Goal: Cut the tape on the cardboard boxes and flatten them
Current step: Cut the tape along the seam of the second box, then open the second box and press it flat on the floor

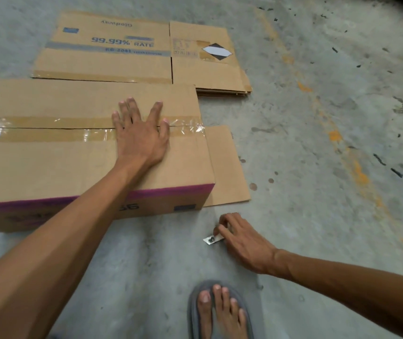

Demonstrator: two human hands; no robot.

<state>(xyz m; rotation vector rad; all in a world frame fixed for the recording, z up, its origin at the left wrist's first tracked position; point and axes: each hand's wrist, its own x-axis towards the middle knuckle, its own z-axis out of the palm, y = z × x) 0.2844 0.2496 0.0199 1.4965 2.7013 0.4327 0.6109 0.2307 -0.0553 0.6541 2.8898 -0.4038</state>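
Hands split the work between them. The left hand [141, 135] lies flat on the box, fingers straight and spread. The right hand [242, 238] is down at the floor with its fingers curled round a blade.

The floor [317, 143] is bare concrete and carries everything. On it, the box [48, 162] stands unflattened at the left, just ahead of the person. The left palm presses on its top near the right end, probably to stop it sliding when the cut starts. Behind it, close to its far edge, lies a stack [112, 62] of boxes already flattened, likely put there to keep it out of the way. A flap [227, 167] lies flat on the floor at the box's right end.

Clear tape [36, 129] runs along the seam on top of the box, and the spread fingers straddle it (I cannot tell whether it has been slit yet).

The blade [212, 239], small and silvery, rests on the floor near the box's front corner. The right thumb and fingertips pinch its near end, which looks like a pick-up before cutting.
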